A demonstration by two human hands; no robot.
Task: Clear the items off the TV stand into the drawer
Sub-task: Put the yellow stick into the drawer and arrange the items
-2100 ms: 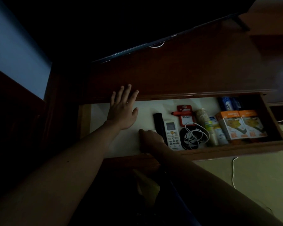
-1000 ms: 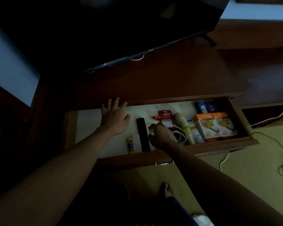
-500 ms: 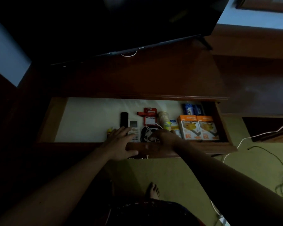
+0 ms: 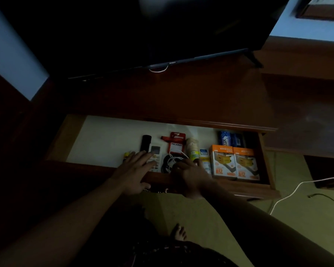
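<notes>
The wooden drawer [image 4: 62, 139] stands pulled out under the TV stand top [image 4: 181, 97]. Inside lie a glue stick [image 4: 126, 155], a black remote [image 4: 146, 143], a white remote [image 4: 155, 152], a red badge holder [image 4: 176, 143], a coiled cable [image 4: 170, 162], a stack of paper cups [image 4: 193, 149] and two orange charger boxes [image 4: 233, 162]. My left hand [image 4: 133, 174] rests flat with spread fingers over the drawer's front edge, fingertips on the white remote. My right hand [image 4: 189, 176] lies on the front edge beside it, fingers curled toward the cable.
A dark TV [image 4: 162, 35] stands at the back of the stand top. Blue packets [image 4: 229, 138] sit at the drawer's back right. A white cord [image 4: 289, 193] and a dark cable [image 4: 328, 199] trail on the green floor. My bare foot [image 4: 179, 233] is below the drawer.
My left hand came off the drawer floor and back to the front edge. My right hand moved from the remotes to the front edge near the cable. The view has shifted.
</notes>
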